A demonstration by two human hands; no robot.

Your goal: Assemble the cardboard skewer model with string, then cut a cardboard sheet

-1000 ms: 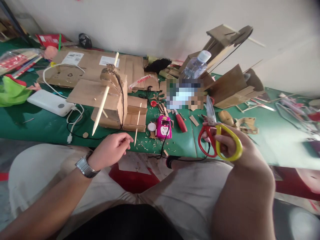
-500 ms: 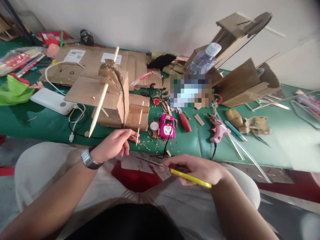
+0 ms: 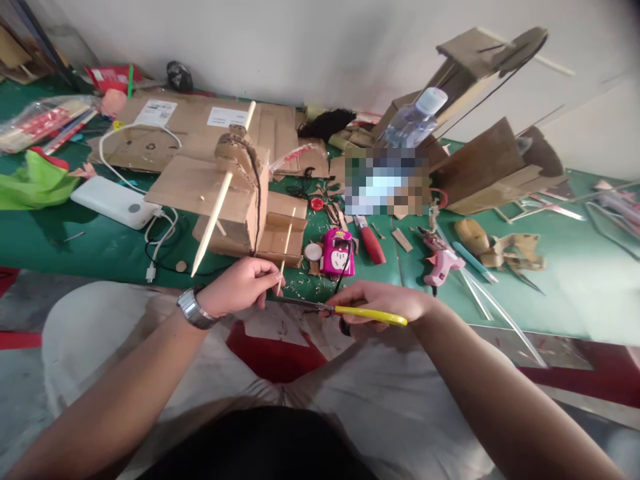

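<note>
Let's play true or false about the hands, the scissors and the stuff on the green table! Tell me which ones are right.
1. The right hand holds scissors with a yellow handle. True.
2. The scissors' blades point toward the left hand. True.
3. The left hand grips the pink glue gun. False: the glue gun lies on the green table, untouched, and the left hand pinches a thin wooden stick beside the cardboard model.
4. A wristwatch sits on the left wrist. True.
5. The water bottle lies flat in the person's lap. False: it is on the table near the wall, among cardboard pieces.
</note>
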